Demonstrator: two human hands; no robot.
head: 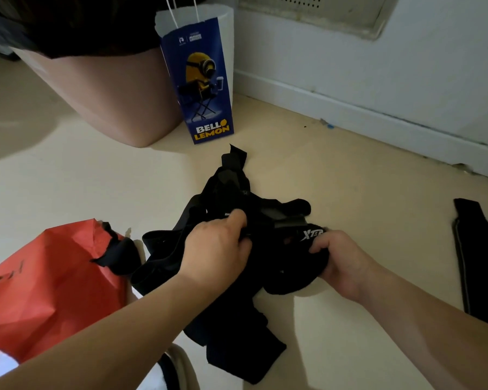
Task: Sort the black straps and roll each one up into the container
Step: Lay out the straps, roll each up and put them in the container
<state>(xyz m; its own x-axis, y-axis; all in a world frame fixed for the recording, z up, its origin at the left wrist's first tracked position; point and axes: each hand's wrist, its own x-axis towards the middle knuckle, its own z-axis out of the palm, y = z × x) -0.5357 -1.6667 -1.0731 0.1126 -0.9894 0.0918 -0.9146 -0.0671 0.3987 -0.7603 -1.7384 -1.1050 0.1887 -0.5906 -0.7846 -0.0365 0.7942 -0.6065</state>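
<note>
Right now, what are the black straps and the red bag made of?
The black straps look like soft, matte fabric: they flop and fold in a tangle, and one carries printed white letters. The red bag seems to be paper, slightly dull, since it holds sharp creases; coated plastic cannot be ruled out.
</note>
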